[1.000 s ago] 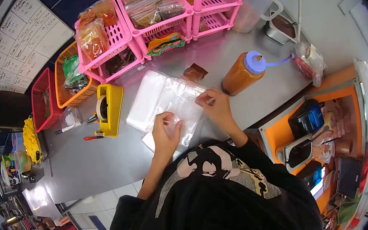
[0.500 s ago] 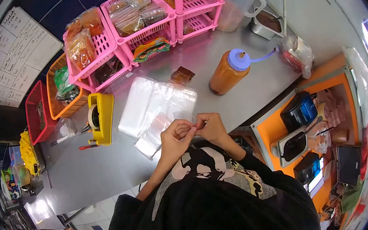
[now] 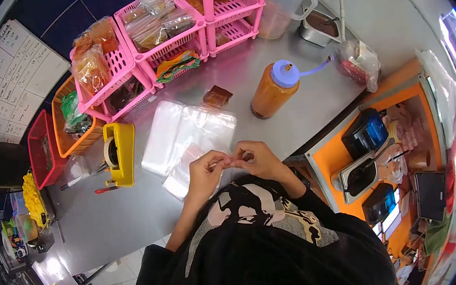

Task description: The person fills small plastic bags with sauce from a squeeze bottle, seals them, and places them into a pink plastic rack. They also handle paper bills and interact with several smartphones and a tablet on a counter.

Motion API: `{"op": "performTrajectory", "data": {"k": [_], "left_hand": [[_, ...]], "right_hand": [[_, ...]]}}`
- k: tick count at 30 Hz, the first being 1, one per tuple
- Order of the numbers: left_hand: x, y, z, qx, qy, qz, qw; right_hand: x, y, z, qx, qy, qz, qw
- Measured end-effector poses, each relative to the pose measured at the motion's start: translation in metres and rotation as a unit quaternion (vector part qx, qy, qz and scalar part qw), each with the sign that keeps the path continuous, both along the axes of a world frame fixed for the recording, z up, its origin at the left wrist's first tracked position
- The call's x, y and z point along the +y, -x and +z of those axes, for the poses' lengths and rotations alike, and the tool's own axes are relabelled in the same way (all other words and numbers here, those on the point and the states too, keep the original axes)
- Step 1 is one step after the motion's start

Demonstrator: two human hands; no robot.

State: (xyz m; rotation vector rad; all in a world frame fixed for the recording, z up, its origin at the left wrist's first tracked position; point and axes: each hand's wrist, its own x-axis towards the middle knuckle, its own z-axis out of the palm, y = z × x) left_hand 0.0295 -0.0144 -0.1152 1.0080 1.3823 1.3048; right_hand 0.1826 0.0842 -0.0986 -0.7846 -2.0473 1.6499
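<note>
My left hand (image 3: pixel 206 170) and my right hand (image 3: pixel 255 159) meet fingertip to fingertip over the front edge of the metal table. Both are pinched closed, and whatever lies between the fingers is too small or too clear to make out. Just beyond them are stacks of clear plastic bags (image 3: pixel 204 127), lying flat and overlapping. A small packet of brown sauce (image 3: pixel 217 96) rests at the far edge of the bags. To the right of it stands a squeeze bottle (image 3: pixel 275 93) of orange-brown sauce with a purple lid, its cap hanging off to the side.
A yellow tape dispenser (image 3: pixel 125 154) sits left of the bags, near a red-handled tool (image 3: pixel 107 189). Pink racks (image 3: pixel 139 57) with bagged goods line the back, beside orange (image 3: pixel 90 138) and red baskets (image 3: pixel 46 177). A clear jug (image 3: pixel 275 10) and metal container (image 3: pixel 319 28) stand back right.
The view has shifted slightly, so the table's things appear a little further left. My hands stay pinched together, with the fingertips slightly moved.
</note>
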Motion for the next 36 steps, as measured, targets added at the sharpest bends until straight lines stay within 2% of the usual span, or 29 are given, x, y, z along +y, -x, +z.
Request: {"op": "performTrajectory", "data": {"k": [2, 4, 8, 10, 12, 20, 22, 24, 25, 27, 34, 36], "left_hand": [[0.002, 0.001, 0.007, -0.015, 0.032, 0.012, 0.999], [0.002, -0.001, 0.014, 0.017, 0.039, 0.018, 0.999], [0.005, -0.007, 0.009, 0.089, 0.005, 0.036, 0.995], [0.005, -0.009, 0.004, 0.073, 0.003, 0.039, 0.997], [0.005, -0.008, 0.006, 0.142, 0.007, 0.023, 0.990], [0.012, -0.005, 0.022, 0.177, 0.035, -0.014, 0.984], [0.013, -0.006, 0.023, 0.179, 0.031, -0.014, 0.983], [0.015, -0.010, 0.021, 0.104, 0.022, 0.030, 0.994], [0.017, -0.014, 0.015, 0.104, 0.021, 0.032, 0.994], [0.020, -0.024, -0.004, 0.050, -0.053, 0.128, 0.989], [0.032, -0.032, -0.024, 0.044, -0.037, 0.131, 0.990], [0.036, -0.035, -0.019, 0.119, -0.057, 0.143, 0.981]], "right_hand": [[-0.002, 0.003, -0.004, 0.035, -0.031, -0.014, 0.999], [-0.007, 0.006, -0.014, 0.062, -0.137, -0.031, 0.988], [-0.016, 0.008, -0.015, 0.053, -0.125, -0.074, 0.988], [-0.017, 0.007, -0.022, 0.009, -0.187, -0.061, 0.980], [-0.019, 0.007, -0.021, 0.012, -0.197, -0.067, 0.978], [-0.023, 0.009, -0.019, -0.014, -0.258, -0.102, 0.960], [-0.022, 0.010, -0.018, -0.017, -0.264, -0.113, 0.958], [-0.019, 0.011, -0.017, -0.021, -0.269, -0.123, 0.955], [-0.015, 0.013, -0.016, 0.006, -0.231, -0.126, 0.965], [-0.013, 0.015, -0.018, 0.034, -0.191, -0.130, 0.972], [-0.012, 0.014, -0.025, 0.000, -0.164, -0.152, 0.975], [-0.006, 0.012, -0.028, -0.021, -0.160, -0.162, 0.974]]}}
